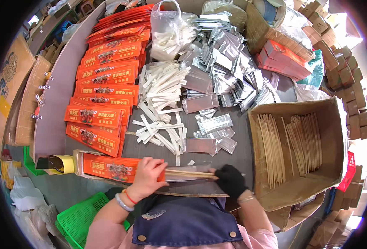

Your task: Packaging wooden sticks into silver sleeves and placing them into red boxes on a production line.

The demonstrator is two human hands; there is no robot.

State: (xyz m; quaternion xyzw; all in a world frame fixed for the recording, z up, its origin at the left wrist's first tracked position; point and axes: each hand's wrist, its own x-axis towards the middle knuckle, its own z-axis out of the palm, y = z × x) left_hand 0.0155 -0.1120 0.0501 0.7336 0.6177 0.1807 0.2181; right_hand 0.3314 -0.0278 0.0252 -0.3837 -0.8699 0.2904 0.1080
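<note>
My bare left hand [148, 176] is closed on the right end of a red printed paper sleeve [104, 168], the top one in a holder at the table's front edge. My right hand [231, 179], in a black fingerless glove, pinches the right end of a pair of wooden chopsticks [189, 173]. The chopsticks lie level between my hands, their left ends hidden at the sleeve's mouth under my left fingers. A clear plastic strip [183, 179] shows beneath them. Just beyond lie loose white paper strips [162, 89] and silvery plastic packets [208, 124].
More red sleeves [102, 91] overlap in a long row at the left. A cardboard box [293, 182] of chopsticks stands at the right. A clear bag [171, 39] of white strips sits at the back. A green basket [84, 220] is below left.
</note>
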